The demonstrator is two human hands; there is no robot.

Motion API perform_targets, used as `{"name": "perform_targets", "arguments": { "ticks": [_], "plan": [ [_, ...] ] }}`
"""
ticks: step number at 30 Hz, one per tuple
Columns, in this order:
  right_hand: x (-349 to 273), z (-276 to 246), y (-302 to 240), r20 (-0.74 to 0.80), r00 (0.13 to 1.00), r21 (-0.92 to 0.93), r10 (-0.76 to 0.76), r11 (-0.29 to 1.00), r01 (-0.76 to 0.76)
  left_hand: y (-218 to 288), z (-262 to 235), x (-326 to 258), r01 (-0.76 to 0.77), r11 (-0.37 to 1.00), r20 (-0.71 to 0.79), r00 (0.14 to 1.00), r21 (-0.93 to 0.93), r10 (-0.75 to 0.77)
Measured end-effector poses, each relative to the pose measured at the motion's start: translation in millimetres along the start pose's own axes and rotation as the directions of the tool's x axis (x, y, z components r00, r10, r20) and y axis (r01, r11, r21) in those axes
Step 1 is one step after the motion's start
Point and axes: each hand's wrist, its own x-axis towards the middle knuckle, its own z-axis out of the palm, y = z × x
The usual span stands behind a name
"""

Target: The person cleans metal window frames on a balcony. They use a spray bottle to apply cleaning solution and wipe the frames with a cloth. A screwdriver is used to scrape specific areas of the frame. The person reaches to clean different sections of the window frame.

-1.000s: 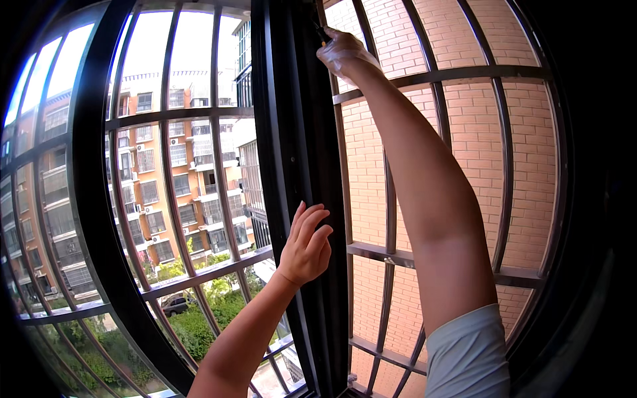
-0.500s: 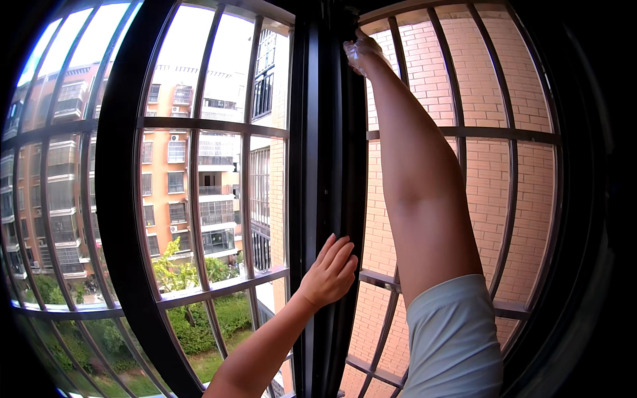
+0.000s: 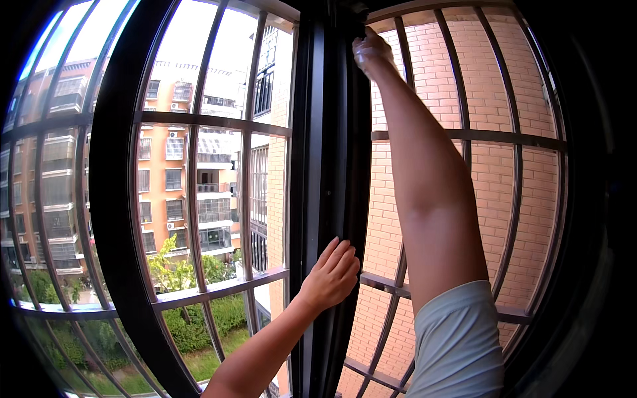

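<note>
A: What's the main obj.?
B: A tall blk. window post (image 3: 332,166), approx. ctr. of view, upright, running top to btm.
A: Surface?
B: Smooth-looking, w/ vert. ridges & a greyish sheen on its upper L side. One tiny pale dot (image 3: 328,193) abt. midway down.
A: And the ends?
B: Narrower twd. btm.; top's in deep shadow, details unclear.

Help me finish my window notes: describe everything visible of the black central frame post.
The black central frame post looks like metal, with lengthwise ridges and grooves and one small pale spot. It stands nearly upright mid-picture. The left hand appears to rest on its lower part; the right hand is near its shadowed top, contact unclear.
</note>
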Motion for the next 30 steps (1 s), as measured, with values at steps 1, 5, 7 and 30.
{"name": "perform_targets", "arguments": {
  "ticks": [1, 5, 7, 30],
  "plan": [
    [-16, -34, -22, 0.063, 0.997, -0.204, -0.033, 0.978, 0.045, -5, -6, -3, 0.0, 1.0, 0.012, 1.0, 0.012, 0.0],
    [-4, -40, 26, 0.177, 0.984, 0.266, -0.039, 0.964, -0.01, 9, 3, 3, -0.029, 0.999, -0.008, 1.0, -0.026, 0.029],
    [-10, -37, 33, 0.202, 0.978, 0.436, -0.058, 0.899, -0.037, 8, 1, 6, 0.007, 0.997, -0.027, 1.0, -0.074, -0.009],
    [-446, -124, 76, 0.686, 0.725, 0.491, 0.053, 0.702, -0.516, 27, -27, 17, 0.074, 0.948, -0.216, 0.966, -0.31, -0.146]
  ]
}}
